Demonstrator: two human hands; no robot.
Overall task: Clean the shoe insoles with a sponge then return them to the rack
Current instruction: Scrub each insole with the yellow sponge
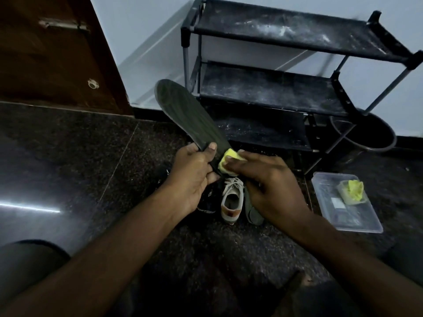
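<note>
Sponge (229, 161) pinched in my right hand (271, 187) presses on the insole (190, 115) near the end my left hand (194, 173) grips. Cleaning looks midway; returning it to the rack (274, 88) is not yet done.

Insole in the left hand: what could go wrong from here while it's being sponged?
1. The left hand grips the insole only at its near end. The long far end is unsupported, so pressure from the sponge in the right hand may bend it or twist it loose.
2. The rack shelves carry white dust, so a cleaned insole laid there could get dirty again.
</note>
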